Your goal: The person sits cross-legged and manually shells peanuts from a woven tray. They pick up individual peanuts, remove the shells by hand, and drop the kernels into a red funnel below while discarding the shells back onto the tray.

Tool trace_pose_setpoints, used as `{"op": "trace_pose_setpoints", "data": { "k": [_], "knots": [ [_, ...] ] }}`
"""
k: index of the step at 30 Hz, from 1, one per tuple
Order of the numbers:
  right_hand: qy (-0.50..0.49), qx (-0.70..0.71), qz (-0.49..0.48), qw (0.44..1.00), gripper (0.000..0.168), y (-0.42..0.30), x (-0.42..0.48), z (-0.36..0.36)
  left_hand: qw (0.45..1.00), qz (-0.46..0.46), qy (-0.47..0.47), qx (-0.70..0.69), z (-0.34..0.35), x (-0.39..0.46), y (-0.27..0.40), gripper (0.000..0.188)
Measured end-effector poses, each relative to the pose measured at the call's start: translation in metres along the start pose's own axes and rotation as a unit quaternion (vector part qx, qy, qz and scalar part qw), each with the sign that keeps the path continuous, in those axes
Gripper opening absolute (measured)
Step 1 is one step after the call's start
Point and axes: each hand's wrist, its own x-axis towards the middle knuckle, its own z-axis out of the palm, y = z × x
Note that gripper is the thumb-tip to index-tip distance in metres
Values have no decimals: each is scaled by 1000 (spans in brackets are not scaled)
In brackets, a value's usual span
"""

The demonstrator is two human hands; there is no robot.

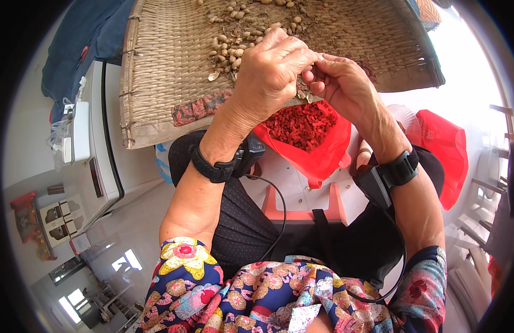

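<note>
My left hand [267, 73] and my right hand [340, 83] meet fingertip to fingertip over the near edge of a woven wicker tray [157, 70]. Small reddish pieces, seemingly peanut kernels, show in the curled fingers of my right hand; what lies between the fingertips is too small to tell. Unshelled peanuts [228, 52] lie heaped on the tray beside my left hand, with crumbs and soil around them. An empty shell half [213, 76] rests near the heap. Below my hands an open red bag [323, 162] holds many small dark red pieces [302, 125].
A pink plastic stool [302, 214] stands between my knees. Another red bag [444, 154] is at the right. A white appliance or cabinet [99, 166] stands at the left, with a white box [80, 131] and clear plastic on it. Small bits lie on the tiled floor.
</note>
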Motion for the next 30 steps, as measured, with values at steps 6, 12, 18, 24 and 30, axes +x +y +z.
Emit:
{"op": "trace_pose_setpoints", "data": {
  "k": [6,12,18,24,30],
  "knots": [
    [14,14,0,1000,23,1,0,2,1000,10,4,19,-1,0,4,30],
    [5,14,-1,1000,25,2,0,-1,999,12,-3,35,0,1,8,32],
    [38,27,-4,999,24,2,-1,4,998,38,-14,42,-2,1,7,34],
    [25,55,0,998,24,2,2,-4,994,73,-24,72,1,0,6,34],
    [40,73,0,997,22,1,1,-1,991,81,-32,103,0,-1,7,35]
  ]
}}
